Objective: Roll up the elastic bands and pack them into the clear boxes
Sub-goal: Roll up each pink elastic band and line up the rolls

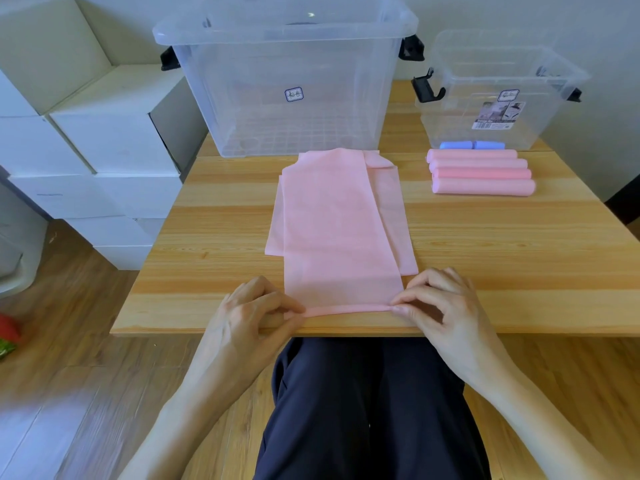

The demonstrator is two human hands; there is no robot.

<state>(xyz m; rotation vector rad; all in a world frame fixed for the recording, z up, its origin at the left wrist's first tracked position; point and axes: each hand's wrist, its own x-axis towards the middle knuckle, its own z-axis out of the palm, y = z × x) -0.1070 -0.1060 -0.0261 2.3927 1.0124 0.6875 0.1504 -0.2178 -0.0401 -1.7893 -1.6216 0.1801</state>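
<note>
The pink elastic band [337, 220] lies flat mid-worktop, running from 12 to 6 o'clock. Left hand [256, 306] and right hand [440, 303] pinch its started roll at the 6 o'clock end. Thin, limp and probably slippery, it is best gripped at both roll ends.

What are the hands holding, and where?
Both hands, left hand and right hand, pinch the pink elastic band at the two ends of its rolled near edge.

Matt, thin pink band [341, 233] on a smooth, grained wooden table [214, 237]. Behind it, glossy clear plastic boxes [287, 88].
</note>
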